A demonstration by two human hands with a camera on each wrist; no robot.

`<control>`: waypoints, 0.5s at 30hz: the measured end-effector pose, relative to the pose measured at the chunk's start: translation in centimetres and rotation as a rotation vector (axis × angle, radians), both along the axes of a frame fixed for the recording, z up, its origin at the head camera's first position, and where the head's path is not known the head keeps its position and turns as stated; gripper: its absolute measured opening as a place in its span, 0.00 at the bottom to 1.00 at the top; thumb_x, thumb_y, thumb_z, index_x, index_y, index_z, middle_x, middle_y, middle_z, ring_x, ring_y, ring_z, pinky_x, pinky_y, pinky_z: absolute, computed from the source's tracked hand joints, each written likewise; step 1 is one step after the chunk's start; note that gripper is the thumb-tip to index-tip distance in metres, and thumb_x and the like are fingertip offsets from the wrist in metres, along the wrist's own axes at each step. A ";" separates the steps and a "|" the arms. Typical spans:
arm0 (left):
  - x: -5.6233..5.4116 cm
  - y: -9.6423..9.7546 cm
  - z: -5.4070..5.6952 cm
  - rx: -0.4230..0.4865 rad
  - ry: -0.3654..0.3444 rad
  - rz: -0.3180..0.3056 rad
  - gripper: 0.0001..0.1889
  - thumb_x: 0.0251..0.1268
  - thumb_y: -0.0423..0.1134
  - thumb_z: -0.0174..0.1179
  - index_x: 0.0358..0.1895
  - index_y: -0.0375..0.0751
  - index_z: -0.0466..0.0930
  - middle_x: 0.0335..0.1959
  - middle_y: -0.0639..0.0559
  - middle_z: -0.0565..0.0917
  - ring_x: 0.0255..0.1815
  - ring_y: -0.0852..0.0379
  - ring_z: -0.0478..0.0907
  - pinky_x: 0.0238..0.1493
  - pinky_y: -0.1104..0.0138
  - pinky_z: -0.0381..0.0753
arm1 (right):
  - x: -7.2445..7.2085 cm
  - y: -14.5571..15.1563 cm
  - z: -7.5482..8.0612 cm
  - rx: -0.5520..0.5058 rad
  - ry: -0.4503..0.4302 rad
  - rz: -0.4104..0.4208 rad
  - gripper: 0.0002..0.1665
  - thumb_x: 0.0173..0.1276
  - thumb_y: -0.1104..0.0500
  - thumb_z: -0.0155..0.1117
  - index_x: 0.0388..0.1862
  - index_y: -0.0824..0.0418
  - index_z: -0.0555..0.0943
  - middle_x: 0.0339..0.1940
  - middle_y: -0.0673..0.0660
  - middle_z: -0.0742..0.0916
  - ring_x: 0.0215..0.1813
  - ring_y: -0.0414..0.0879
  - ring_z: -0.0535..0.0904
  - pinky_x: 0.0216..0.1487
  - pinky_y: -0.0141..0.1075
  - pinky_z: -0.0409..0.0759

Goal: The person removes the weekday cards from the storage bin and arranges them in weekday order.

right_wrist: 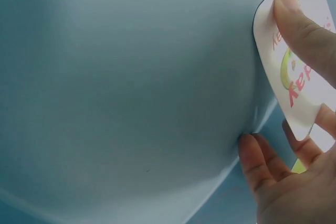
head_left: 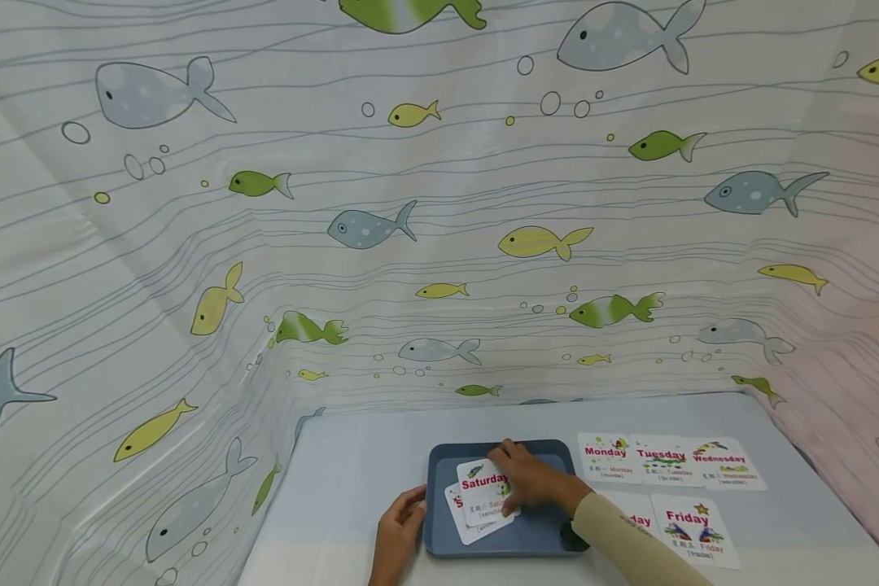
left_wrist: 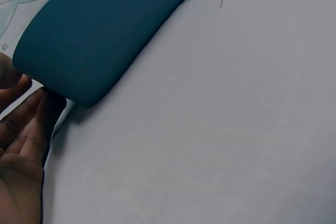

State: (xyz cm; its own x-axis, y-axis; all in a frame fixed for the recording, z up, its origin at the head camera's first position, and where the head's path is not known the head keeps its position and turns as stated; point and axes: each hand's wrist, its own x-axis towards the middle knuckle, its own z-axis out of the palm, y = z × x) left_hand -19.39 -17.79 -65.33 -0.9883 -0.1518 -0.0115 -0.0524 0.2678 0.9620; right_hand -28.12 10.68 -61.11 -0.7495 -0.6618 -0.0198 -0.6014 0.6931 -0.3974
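backdrop (head_left: 454, 175): white, fish-printed, pinkish at right | tabletop (head_left: 325, 484): pale, backdrop along back

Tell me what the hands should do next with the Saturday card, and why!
Probably lift the Saturday card clear of the card beneath: the right hand grips it, and the Friday card lies outside the tray.

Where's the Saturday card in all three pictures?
Head: the Saturday card is low, just right of the middle.
Left wrist: not in it.
Right wrist: at the right edge, held by the right hand.
Shared landmark: the blue tray shows in all three.
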 end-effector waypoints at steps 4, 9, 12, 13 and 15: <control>0.0 0.1 0.6 0.014 -0.023 0.000 0.16 0.72 0.39 0.60 0.59 0.42 0.80 0.58 0.44 0.84 0.49 0.66 0.84 0.49 0.76 0.81 | 0.0 0.0 0.2 -0.010 -0.005 -0.008 0.57 0.45 0.39 0.81 0.71 0.55 0.66 0.51 0.48 0.71 0.50 0.42 0.66 0.51 0.35 0.75; 0.6 0.4 2.6 0.028 -0.044 -0.009 0.15 0.71 0.37 0.61 0.58 0.39 0.81 0.56 0.42 0.84 0.48 0.65 0.84 0.48 0.77 0.81 | 0.1 0.1 0.5 -0.068 -0.058 -0.028 0.58 0.46 0.42 0.82 0.72 0.59 0.65 0.49 0.49 0.69 0.48 0.41 0.65 0.49 0.32 0.74; 1.0 0.5 3.5 0.043 -0.035 -0.013 0.15 0.70 0.37 0.61 0.57 0.38 0.81 0.56 0.42 0.84 0.48 0.65 0.84 0.48 0.77 0.81 | 0.2 0.0 0.5 -0.088 -0.084 -0.041 0.56 0.49 0.43 0.81 0.73 0.58 0.64 0.47 0.48 0.68 0.47 0.40 0.65 0.47 0.31 0.72; 1.1 0.5 3.6 0.050 -0.036 -0.014 0.15 0.70 0.37 0.61 0.57 0.38 0.81 0.56 0.42 0.84 0.48 0.65 0.84 0.48 0.78 0.81 | 0.2 0.0 0.6 -0.093 -0.089 -0.045 0.56 0.50 0.44 0.81 0.73 0.58 0.64 0.47 0.48 0.69 0.47 0.40 0.65 0.47 0.31 0.72; 1.1 0.5 3.7 0.053 -0.030 -0.019 0.15 0.71 0.37 0.61 0.57 0.38 0.81 0.56 0.41 0.84 0.48 0.64 0.84 0.48 0.78 0.81 | 0.2 0.0 0.6 -0.100 -0.094 -0.052 0.54 0.51 0.45 0.80 0.73 0.57 0.64 0.47 0.48 0.69 0.46 0.40 0.66 0.46 0.30 0.72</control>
State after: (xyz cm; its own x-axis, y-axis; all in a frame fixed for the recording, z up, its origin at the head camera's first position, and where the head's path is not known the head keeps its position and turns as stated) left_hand -18.32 -17.28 -61.65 -0.9901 -0.1315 -0.0490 -0.0771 0.2178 0.9729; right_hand -27.91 10.68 -60.51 -0.7806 -0.6244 -0.0278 -0.5226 0.6764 -0.5191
